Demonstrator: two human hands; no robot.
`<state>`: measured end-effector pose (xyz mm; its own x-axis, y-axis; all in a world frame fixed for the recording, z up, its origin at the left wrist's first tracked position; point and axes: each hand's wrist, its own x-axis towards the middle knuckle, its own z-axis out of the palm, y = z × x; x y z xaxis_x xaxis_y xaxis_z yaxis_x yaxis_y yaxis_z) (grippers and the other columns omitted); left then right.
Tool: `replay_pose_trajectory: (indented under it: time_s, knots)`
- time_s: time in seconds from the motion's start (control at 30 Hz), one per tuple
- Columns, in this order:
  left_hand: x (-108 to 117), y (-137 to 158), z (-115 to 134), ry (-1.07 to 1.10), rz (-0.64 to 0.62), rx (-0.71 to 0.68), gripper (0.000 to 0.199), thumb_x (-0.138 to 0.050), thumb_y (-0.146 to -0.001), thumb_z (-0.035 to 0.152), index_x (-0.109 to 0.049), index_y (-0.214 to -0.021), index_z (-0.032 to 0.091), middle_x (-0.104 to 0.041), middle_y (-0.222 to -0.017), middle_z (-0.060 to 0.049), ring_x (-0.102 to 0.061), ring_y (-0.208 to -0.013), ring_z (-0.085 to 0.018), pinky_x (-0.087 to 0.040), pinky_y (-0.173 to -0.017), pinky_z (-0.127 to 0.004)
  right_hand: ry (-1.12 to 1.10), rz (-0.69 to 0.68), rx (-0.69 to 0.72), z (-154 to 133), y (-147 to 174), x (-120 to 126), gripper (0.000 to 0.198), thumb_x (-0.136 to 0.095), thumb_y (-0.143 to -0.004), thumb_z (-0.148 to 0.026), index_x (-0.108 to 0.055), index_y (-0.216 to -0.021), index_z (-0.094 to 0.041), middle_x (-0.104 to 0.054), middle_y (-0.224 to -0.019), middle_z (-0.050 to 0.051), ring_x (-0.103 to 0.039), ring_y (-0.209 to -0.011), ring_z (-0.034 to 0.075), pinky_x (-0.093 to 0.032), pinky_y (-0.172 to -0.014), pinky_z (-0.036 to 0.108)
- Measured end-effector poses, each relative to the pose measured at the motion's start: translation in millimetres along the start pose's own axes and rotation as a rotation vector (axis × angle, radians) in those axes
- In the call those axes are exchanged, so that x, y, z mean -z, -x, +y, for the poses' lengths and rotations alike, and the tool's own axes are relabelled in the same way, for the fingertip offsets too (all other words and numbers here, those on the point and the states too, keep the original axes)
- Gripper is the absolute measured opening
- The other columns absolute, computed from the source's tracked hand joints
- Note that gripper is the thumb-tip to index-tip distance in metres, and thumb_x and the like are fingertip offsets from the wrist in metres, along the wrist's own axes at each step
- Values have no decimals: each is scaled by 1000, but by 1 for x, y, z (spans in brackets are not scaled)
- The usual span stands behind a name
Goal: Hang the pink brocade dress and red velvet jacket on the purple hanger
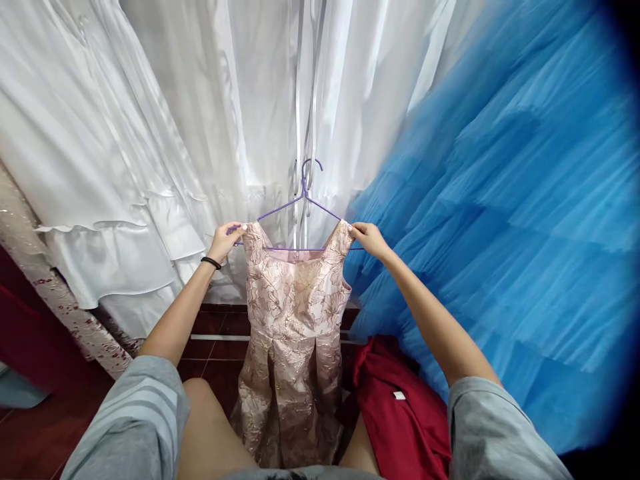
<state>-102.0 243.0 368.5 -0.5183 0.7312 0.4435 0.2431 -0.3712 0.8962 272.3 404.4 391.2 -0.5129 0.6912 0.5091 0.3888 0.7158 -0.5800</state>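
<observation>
A sleeveless pink and gold brocade dress (295, 300) hangs upright in front of me on a purple wire hanger (304, 193). My left hand (226, 240), with a black band at the wrist, is closed on the left end of the hanger and the edge of that shoulder strap. On the other side my right hand (369, 238) pinches the right shoulder strap against the hanger. The hanger's hook points up and appears free, in front of thin white ribbons. The dress's skirt falls down between my knees, its lower end hidden near my lap.
White satin garments (240, 93) hang behind the dress, with ruffled hems at left. A large blue tulle skirt (500, 220) fills the right side. Dark red cloth (400, 407) with a white tag lies over my right leg. The floor (215, 347) is dark red tile.
</observation>
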Motion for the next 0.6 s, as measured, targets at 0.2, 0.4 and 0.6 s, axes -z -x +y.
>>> replay_pose_trajectory:
  time_s: [0.2, 0.4, 0.6]
  knots:
    - [5, -17, 2, -346, -125, -185, 32, -75, -64, 46, -66, -70, 15, -62, -70, -2, -51, -66, -14, -42, -64, -27, 283, -148, 30, -11, -15, 8, 32, -46, -79, -38, -57, -59, -15, -50, -55, 1, -40, -56, 11, -28, -59, 27]
    - [-5, -4, -11, -543, 36, -407, 25, -59, -87, 34, -67, -101, 14, -62, -110, -11, -55, -112, -25, -37, -103, -39, 474, 32, 17, -25, 13, -4, 39, -42, -91, -36, -67, -104, -10, -70, -106, 16, -58, -98, 26, -40, -89, 37]
    - [-6, 95, -108, -334, 92, -138, 83, -70, -81, 41, -26, -150, 22, -22, -162, -15, -18, -151, -29, -19, -121, -44, 168, 198, -148, 13, 177, -15, 59, -43, -92, -50, -45, -143, -22, -59, -135, 14, -58, -120, 29, -43, -108, 45]
